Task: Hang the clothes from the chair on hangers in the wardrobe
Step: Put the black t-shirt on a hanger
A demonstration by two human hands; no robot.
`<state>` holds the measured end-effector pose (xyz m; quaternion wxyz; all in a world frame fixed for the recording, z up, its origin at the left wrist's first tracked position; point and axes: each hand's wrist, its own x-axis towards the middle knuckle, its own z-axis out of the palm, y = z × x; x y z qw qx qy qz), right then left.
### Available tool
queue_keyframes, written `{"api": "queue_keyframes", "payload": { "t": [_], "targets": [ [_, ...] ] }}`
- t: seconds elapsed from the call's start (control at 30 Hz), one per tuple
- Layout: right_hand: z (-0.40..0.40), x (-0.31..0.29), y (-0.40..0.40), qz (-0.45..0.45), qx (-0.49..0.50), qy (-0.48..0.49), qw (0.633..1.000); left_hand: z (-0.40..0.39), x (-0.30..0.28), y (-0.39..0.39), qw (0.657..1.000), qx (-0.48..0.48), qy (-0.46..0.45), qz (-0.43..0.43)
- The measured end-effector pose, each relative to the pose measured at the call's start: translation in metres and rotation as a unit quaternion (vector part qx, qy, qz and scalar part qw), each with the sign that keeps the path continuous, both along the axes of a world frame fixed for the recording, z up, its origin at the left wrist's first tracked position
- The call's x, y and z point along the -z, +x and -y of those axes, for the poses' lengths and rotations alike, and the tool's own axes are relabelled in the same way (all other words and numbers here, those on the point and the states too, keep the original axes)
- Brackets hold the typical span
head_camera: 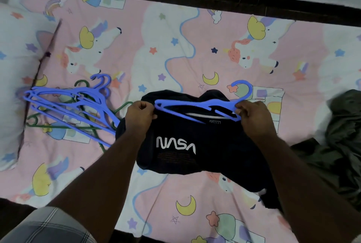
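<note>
Shorts: your plaid shorts (48, 227) sit at the bed's near edge.
Hands: your left hand (139, 114) pinches the shirt's shoulder; your right hand (252, 114) pinches the hanger (197, 106) by its neck.
Shirt: black, white NASA print (175, 146), lying rumpled mid-bed (156, 51) toward the near edge, the hanger across its collar.
Handling: soft, light and limp, so it will likely sag; hold the shoulder seams. The hanger looks stiff and light.
Spares: blue and green hangers (74, 106) piled toward the left edge, beside the pillow (13, 67).
Other clothes: dark garment (343, 135) at the right edge.

Black NASA shirt (195, 145) under blue hanger (197, 107)
</note>
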<state>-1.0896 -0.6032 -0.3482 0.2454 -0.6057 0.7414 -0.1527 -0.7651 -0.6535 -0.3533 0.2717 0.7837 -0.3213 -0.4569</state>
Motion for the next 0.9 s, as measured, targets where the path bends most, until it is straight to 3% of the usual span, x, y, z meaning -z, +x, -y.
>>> {"api": "queue_keyframes", "payload": {
  "t": [0.13,0.2,0.3,0.37,0.4,0.47,0.5,0.57,0.7,0.9],
  "targets": [
    [-0.007,0.0,0.004,-0.03,-0.017,0.021,0.999,0.005,-0.014,0.0,0.997,0.055,-0.029,0.035],
    [-0.007,0.002,0.012,-0.032,-0.043,0.013,0.998,0.007,-0.023,-0.008,0.992,0.123,-0.03,-0.024],
    [-0.001,0.002,0.028,0.002,-0.045,0.003,0.999,0.001,-0.041,-0.02,0.956,0.242,0.059,-0.155],
    [0.002,0.001,0.035,0.021,-0.044,0.006,0.999,-0.003,-0.043,-0.016,0.961,0.208,0.053,-0.173],
    [0.003,0.0,0.038,0.028,-0.045,0.008,0.999,-0.004,-0.039,-0.01,0.976,0.175,0.019,-0.132],
    [0.004,-0.005,0.041,0.046,-0.049,0.0,0.998,-0.005,-0.028,0.005,0.981,0.177,-0.054,0.058],
    [0.004,-0.007,0.043,0.052,-0.05,-0.006,0.997,-0.005,-0.024,0.011,0.962,0.218,-0.07,0.146],
    [0.004,-0.013,0.046,0.059,-0.048,-0.009,0.997,-0.005,-0.018,0.017,0.912,0.335,-0.073,0.226],
    [0.008,-0.028,0.053,0.071,-0.042,-0.018,0.996,-0.005,-0.027,0.006,0.853,0.458,-0.082,0.237],
    [0.02,-0.079,0.056,0.102,-0.021,-0.03,0.994,0.005,-0.069,-0.001,0.87,0.45,-0.109,0.17]
  ]
}}
